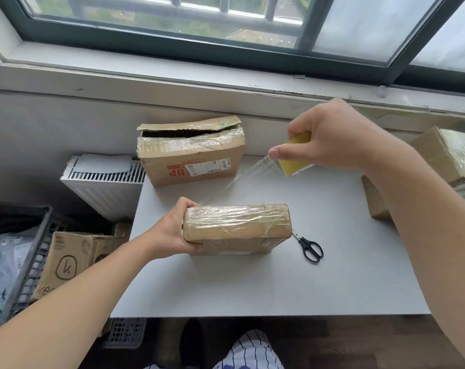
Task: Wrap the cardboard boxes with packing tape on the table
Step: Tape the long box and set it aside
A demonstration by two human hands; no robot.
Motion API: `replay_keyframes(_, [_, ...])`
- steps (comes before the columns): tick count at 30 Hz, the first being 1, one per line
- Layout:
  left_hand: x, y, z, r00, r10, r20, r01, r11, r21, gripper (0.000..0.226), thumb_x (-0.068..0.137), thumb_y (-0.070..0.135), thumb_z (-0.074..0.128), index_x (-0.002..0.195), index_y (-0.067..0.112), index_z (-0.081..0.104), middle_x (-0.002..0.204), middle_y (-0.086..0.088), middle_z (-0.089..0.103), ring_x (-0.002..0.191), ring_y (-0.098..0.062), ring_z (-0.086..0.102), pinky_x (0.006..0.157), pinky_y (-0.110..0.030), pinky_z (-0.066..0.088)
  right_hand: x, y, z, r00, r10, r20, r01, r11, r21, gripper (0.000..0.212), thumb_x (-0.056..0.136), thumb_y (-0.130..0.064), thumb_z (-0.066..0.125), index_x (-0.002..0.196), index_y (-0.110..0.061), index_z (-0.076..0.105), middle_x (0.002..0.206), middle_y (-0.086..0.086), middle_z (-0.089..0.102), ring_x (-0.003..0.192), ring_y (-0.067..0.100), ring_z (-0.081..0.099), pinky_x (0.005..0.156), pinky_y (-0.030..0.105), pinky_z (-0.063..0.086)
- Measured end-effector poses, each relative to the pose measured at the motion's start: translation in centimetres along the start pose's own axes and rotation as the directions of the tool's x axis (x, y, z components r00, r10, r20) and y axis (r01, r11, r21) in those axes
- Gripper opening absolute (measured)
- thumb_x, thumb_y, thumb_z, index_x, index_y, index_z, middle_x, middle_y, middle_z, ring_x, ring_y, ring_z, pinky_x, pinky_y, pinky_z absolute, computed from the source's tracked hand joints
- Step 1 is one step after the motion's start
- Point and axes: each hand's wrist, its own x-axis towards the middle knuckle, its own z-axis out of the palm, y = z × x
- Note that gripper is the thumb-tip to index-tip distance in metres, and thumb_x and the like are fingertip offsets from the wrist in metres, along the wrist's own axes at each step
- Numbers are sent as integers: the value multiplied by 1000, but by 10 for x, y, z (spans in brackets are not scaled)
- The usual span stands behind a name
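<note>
Cardboard box (236, 230) gripped by left hand (173, 230) | right hand (330, 137) grips tape roll (295, 159) | rear box (199, 153) reads "UP"

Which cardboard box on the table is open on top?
The far box, the one with red lettering: its top flap stands ajar over a dark gap. The front box, gripped by the left hand, is taped shut.

One view only. The camera sits at head height over the near edge of the table (252, 288), facing forward and steeply down. The lens is wide-angle: the window (173, 20) frame bows along the top and the wearer's lap (252, 350) shows at the bottom edge. Range is close. The left forearm (79, 302) enters from the lower left corner, the right forearm (412, 209) from the lower right.
</note>
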Motion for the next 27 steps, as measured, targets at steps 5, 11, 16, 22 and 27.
replay_keyframes(5, [-1, -4, 2, 1000, 3, -11, -3, 1000, -6, 74, 68, 14, 91, 114, 42, 40, 113, 9, 59, 97, -10, 62, 78, -31, 59, -17, 43, 40, 965, 220, 144, -218, 975, -31, 63, 82, -64, 70, 57, -9, 51, 51, 5, 45, 57, 23, 47, 55, 33, 37])
replay_keyframes(11, [-3, -2, 6, 1000, 9, -14, -10, 1000, -15, 75, 68, 11, 93, 116, 36, 42, 115, 10, 60, 103, -10, 61, 79, -26, 57, -58, 86, 128, 874, 416, 250, -445, 893, 70, 61, 82, -69, 68, 69, -9, 65, 63, 13, 57, 67, 24, 55, 56, 34, 35])
replay_keyframes(16, [-6, 1, 5, 1000, -7, 4, 8, 1000, -26, 75, 61, 32, 91, 117, 39, 41, 109, 26, 59, 105, -8, 61, 84, -24, 56, -65, 89, 151, 848, 449, 281, -497, 857, 131, 70, 82, -69, 69, 67, -2, 56, 56, 3, 37, 57, 19, 37, 55, 34, 24])
replay_keyframes(22, [-4, -1, 5, 1000, 0, 11, 1, 1000, -3, 76, 67, 19, 93, 117, 38, 39, 109, 27, 58, 104, -6, 61, 83, -17, 52, -68, 94, 163, 833, 470, 293, -533, 823, 195, 68, 83, -69, 68, 66, -4, 56, 57, 0, 35, 50, 12, 31, 48, 26, 20])
replay_keyframes(27, [-2, -1, 4, 999, -27, 28, 26, 999, 34, 78, 69, 17, 94, 118, 39, 37, 119, 13, 58, 106, -6, 61, 86, -19, 53, -67, 98, 166, 822, 470, 321, -547, 809, 216, 65, 83, -68, 68, 62, -9, 55, 54, -4, 33, 48, 11, 32, 50, 29, 23])
